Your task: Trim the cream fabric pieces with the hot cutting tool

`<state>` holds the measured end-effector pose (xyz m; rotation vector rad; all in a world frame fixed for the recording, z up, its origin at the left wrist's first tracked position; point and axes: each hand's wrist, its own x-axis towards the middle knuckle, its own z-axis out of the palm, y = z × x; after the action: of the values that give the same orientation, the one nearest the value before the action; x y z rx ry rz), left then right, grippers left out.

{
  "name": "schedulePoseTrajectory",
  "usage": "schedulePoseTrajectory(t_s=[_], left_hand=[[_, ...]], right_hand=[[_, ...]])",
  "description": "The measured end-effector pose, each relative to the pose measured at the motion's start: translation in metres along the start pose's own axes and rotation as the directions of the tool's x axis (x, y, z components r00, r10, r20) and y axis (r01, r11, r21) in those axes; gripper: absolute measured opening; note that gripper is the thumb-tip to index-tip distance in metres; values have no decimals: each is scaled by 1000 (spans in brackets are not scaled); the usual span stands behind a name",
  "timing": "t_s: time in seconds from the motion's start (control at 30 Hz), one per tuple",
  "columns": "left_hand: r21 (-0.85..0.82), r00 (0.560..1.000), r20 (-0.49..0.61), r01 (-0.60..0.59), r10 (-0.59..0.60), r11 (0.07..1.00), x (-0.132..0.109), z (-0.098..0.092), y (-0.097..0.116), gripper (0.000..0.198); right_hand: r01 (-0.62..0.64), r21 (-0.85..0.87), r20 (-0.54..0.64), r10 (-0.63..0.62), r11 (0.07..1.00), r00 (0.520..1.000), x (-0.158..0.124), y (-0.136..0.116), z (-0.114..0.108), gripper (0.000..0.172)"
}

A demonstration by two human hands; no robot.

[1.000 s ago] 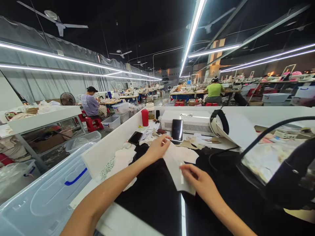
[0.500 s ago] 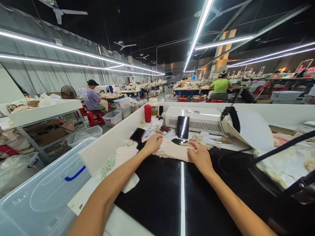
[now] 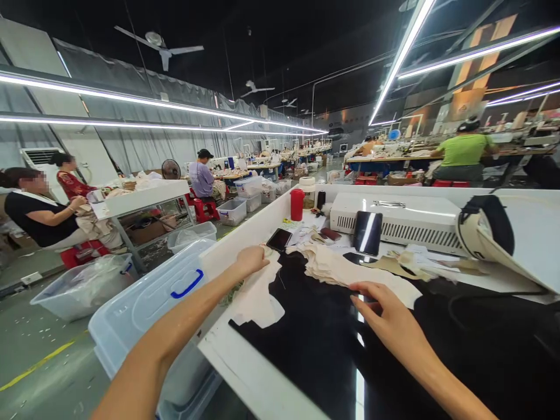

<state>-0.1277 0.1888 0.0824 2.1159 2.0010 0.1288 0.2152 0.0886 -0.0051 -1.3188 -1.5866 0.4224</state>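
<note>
My left hand (image 3: 251, 261) is closed at the upper end of a cream cut fabric piece (image 3: 258, 300), which lies along the left side of the black work surface (image 3: 315, 350). Its fingertips are partly hidden by the hand. A stack of similar cream fabric pieces (image 3: 332, 265) spreads across the far part of that surface, its layers slightly fanned. My right hand (image 3: 380, 300) hovers by the stack's near edge, fingers loosely apart and nothing visible between them.
Behind the stack stand a phone (image 3: 367, 233), a white metal box (image 3: 394, 213), a red cup (image 3: 296, 204) and a visor cap (image 3: 485, 227). Another phone (image 3: 279, 239) lies near my left hand. A lidded plastic bin (image 3: 149, 303) sits left of the table; people sit beyond it.
My left hand has left the stack and moved left to the other fabric piece. My right hand stays near the stack, its fingers off the top. The view has turned left.
</note>
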Motion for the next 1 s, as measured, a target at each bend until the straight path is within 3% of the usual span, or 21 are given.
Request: schedulePoseTrajectory(t_s=[0.23, 0.67, 0.83, 0.93, 1.0], left_hand=[[48, 988, -4, 155, -155, 987, -11, 22, -21, 42], [-310, 982, -171, 20, -76, 951, -27, 32, -49, 40], [-536, 972, -230, -86, -47, 840, -24, 28, -48, 35], [-666, 962, -272, -192, 5, 721, -28, 21, -39, 23], [-738, 955, -288, -265, 65, 621, -35, 15, -28, 26]], right_hand=[[-37, 98, 73, 30, 995, 997, -22, -21, 4, 36], [-34, 100, 153, 19, 994, 988, -42, -25, 8, 33], [-61, 100, 189, 41, 993, 981, -50, -23, 10, 29], [-73, 100, 171, 55, 992, 984, -52, -27, 10, 31], [-98, 95, 193, 79, 991, 978, -52, -31, 11, 35]])
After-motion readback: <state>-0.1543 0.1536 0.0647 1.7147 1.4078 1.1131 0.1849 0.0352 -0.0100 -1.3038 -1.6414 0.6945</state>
